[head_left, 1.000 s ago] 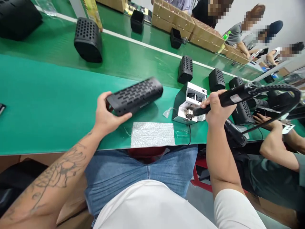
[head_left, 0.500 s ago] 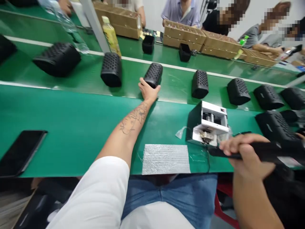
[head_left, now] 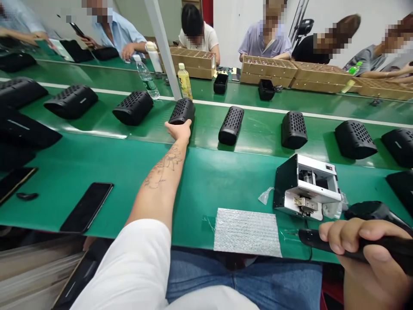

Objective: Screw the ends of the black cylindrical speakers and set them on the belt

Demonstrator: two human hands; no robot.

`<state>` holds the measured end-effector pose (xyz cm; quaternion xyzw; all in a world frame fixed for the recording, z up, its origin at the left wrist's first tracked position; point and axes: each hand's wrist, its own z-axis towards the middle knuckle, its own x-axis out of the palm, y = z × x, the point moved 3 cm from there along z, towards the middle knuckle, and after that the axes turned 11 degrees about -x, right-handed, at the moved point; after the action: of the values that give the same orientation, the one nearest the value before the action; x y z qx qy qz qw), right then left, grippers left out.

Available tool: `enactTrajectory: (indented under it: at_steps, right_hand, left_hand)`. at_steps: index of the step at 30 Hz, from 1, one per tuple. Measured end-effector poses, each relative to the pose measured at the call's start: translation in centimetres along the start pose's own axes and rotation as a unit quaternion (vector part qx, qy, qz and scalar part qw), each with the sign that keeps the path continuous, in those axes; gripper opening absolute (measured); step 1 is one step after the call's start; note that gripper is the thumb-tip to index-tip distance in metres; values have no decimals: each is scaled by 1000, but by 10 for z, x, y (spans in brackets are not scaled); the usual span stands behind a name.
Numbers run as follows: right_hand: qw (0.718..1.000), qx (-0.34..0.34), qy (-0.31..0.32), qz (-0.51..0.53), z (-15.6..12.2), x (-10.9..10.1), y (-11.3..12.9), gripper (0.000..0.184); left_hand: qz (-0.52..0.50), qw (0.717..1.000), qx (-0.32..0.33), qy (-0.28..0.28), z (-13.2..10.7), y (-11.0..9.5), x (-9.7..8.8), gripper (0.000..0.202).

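Observation:
My left hand (head_left: 179, 130) reaches out to the belt, its fingers and thumb around the near end of a black speaker (head_left: 182, 110) with a perforated shell. Another such speaker (head_left: 231, 125) lies just to its right. At the lower right my right hand (head_left: 361, 241) is wrapped round a black electric screwdriver (head_left: 312, 239), its thin bit pointing left. Near the bit lies a silvery foam sheet (head_left: 248, 232) at the table's front edge. A white and black screw feeder (head_left: 306, 187) stands behind the screwdriver.
More black speakers (head_left: 294, 130) line the green belt (head_left: 200, 140) on both sides. A phone (head_left: 87, 207) lies on the left of the green table. Bottles (head_left: 185, 82) and a slanted post (head_left: 164, 51) stand beyond the belt. Several people sit opposite behind cardboard boxes (head_left: 267, 71).
The view has swung left and lifted. My left hand has left one speaker and now grips its neighbour to the left. My right hand still holds the screwdriver, lower in view.

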<state>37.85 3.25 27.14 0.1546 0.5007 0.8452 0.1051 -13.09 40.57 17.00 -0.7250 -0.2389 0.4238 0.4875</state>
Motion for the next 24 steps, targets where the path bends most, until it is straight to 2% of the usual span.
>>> enactTrajectory:
  at_steps: [1, 3, 5, 8, 10, 11, 13, 15, 17, 20, 24]
  right_hand:
    - [1000, -12, 26, 11, 2, 6, 8, 26]
    - [995, -39, 87, 37, 4, 12, 21, 19]
    - [988, -63, 126, 64, 2, 12, 33, 11]
    - [973, -105, 173, 111, -4, 7, 54, 5]
    - [964, -124, 196, 130, -10, 2, 68, 5]
    - [960, -130, 208, 135, -13, -1, 75, 6]
    - [955, -136, 222, 139, -21, -8, 86, 9]
    - [954, -135, 224, 146, -30, -15, 94, 13]
    - [956, -134, 213, 151, -37, -19, 96, 17]
    - [961, -146, 185, 147, -40, -17, 91, 17]
    - [948, -162, 239, 134, -34, -1, 69, 14]
  left_hand:
    - [-12, 1000, 8, 7, -6, 6, -13, 96]
    - [-40, 997, 54, 30, -23, 26, -51, 95]
    - [-67, 983, 159, 69, -46, 52, -103, 102]
    - [-22, 929, 326, 172, -98, 95, -182, 116]
    - [27, 889, 376, 259, -143, 123, -219, 120]
    - [52, 873, 379, 303, -167, 136, -231, 119]
    - [88, 842, 360, 393, -211, 158, -239, 117]
    - [108, 809, 335, 471, -247, 174, -234, 114]
    - [117, 784, 325, 517, -268, 186, -223, 115]
    - [117, 772, 326, 534, -276, 197, -210, 116]
    - [121, 769, 316, 543, -271, 204, -207, 122]
